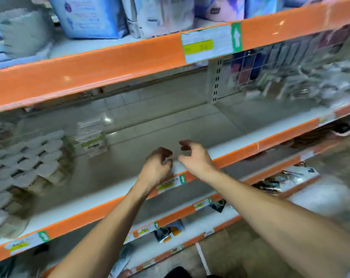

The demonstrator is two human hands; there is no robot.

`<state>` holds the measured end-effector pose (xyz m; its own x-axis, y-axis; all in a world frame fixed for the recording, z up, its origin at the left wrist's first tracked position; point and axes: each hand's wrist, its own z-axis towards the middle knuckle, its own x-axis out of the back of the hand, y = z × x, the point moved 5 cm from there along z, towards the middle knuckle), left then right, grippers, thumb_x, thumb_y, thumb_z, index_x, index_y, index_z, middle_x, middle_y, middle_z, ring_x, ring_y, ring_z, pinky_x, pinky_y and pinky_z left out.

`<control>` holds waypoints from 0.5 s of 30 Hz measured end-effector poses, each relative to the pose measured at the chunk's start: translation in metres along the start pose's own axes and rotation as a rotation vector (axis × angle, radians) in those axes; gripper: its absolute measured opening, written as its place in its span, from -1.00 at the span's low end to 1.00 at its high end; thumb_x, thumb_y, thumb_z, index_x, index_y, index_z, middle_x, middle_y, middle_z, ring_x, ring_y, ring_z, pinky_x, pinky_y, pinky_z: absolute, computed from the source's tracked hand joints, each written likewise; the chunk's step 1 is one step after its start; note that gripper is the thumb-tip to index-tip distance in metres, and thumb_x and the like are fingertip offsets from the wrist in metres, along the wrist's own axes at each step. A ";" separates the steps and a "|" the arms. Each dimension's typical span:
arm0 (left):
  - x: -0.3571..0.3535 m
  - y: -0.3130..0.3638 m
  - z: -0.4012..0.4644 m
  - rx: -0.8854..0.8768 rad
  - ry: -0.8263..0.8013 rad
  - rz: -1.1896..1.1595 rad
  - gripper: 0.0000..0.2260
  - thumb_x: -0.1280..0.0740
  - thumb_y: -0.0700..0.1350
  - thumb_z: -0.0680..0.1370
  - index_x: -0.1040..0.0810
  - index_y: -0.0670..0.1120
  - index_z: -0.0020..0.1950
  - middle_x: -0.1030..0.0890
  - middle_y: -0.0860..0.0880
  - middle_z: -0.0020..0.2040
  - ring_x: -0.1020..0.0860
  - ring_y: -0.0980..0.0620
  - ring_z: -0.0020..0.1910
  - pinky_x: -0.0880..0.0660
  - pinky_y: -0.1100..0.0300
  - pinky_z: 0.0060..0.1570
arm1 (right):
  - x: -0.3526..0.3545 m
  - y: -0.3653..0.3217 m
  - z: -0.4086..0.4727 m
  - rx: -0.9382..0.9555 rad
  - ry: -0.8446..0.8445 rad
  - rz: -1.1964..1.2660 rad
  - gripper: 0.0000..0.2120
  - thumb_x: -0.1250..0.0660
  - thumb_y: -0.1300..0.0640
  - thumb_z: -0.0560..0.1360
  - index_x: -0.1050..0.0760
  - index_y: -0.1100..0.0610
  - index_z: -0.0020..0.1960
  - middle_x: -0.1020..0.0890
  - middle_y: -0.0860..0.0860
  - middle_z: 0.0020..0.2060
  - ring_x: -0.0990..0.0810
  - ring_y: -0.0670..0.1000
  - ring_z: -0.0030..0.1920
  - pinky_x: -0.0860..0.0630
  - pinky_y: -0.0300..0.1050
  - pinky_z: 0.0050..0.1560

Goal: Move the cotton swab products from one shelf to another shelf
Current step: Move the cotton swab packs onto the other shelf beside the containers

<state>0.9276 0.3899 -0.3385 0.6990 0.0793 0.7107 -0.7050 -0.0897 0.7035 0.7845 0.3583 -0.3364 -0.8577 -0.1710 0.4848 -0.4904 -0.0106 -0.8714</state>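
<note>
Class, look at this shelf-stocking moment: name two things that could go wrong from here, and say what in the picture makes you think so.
1. The lidded swab tubs lie packed and stacked at the shelf's left end; pulling one out could topple its neighbours.
2. The clear swab box stands alone on the smooth shelf; a passing left hand or right hand, both empty with curled fingers, might knock it over.

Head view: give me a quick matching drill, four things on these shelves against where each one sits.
Things:
1. stacked swab tubs
2. clear swab box
3. blue packs
4. yellow price tag

Places:
A. top shelf
B. upper orange rail
C. far left of the middle shelf
D. middle shelf, just right of the stack

Pairs: 1-C, 2-D, 3-A, 4-B
</note>
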 end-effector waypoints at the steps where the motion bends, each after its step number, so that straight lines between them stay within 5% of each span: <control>1: -0.010 0.012 0.002 -0.018 -0.010 0.011 -0.74 -0.30 -0.25 0.52 -0.56 -0.16 0.20 -0.63 -0.11 0.16 -0.58 -0.06 0.15 -0.47 0.17 0.16 | 0.014 0.009 -0.003 -0.017 0.015 0.015 -0.53 -0.44 0.14 0.46 -0.51 0.11 0.35 -0.64 0.04 0.15 -0.60 0.03 0.16 -0.46 -0.16 0.21; 11: -0.116 0.151 0.014 -0.203 -0.140 0.061 -0.77 -0.34 -0.19 0.55 -0.57 -0.16 0.20 -0.64 -0.07 0.15 -0.59 -0.03 0.13 -0.42 0.26 0.08 | 0.163 0.100 -0.033 -0.160 0.220 0.135 -0.52 -0.42 0.19 0.46 -0.48 0.07 0.37 -0.63 0.03 0.16 -0.58 -0.03 0.11 -0.43 -0.22 0.16; 15: -0.166 0.208 0.016 -0.244 -0.176 0.039 -0.79 -0.35 -0.19 0.54 -0.56 -0.14 0.18 -0.64 -0.07 0.12 -0.60 -0.05 0.10 -0.46 0.20 0.05 | 0.229 0.130 -0.047 -0.176 0.289 0.148 -0.54 -0.42 0.19 0.47 -0.49 0.07 0.36 -0.59 -0.05 0.01 -0.56 -0.04 0.05 -0.40 -0.28 0.06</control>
<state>0.6667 0.3424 -0.3101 0.6659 -0.0949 0.7400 -0.7247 0.1534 0.6718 0.5168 0.3638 -0.3349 -0.9171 0.1278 0.3775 -0.3552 0.1675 -0.9197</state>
